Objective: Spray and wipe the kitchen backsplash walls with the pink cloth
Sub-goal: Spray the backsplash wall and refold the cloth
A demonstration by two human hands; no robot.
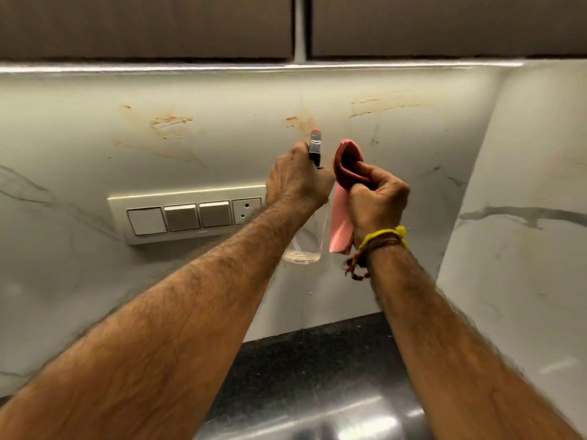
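My left hand (297,179) grips a clear spray bottle (306,246) by its neck, and the nozzle (316,144) with its red tip points at the white marble backsplash (222,147). My right hand (376,198) holds the pink cloth (343,198) bunched in its fingers, with one end hanging down beside the bottle. Both hands are raised close together in front of the back wall. Orange-brown smears (170,122) mark the wall above and to both sides of the hands, with more smears (378,106) at the upper right.
A cream switch panel (184,217) with several switches is set into the wall left of my hands. The side wall (521,217) meets the back wall at the right corner. Dark cabinets (146,27) hang above. A black counter (317,350) and steel sink (317,420) lie below.
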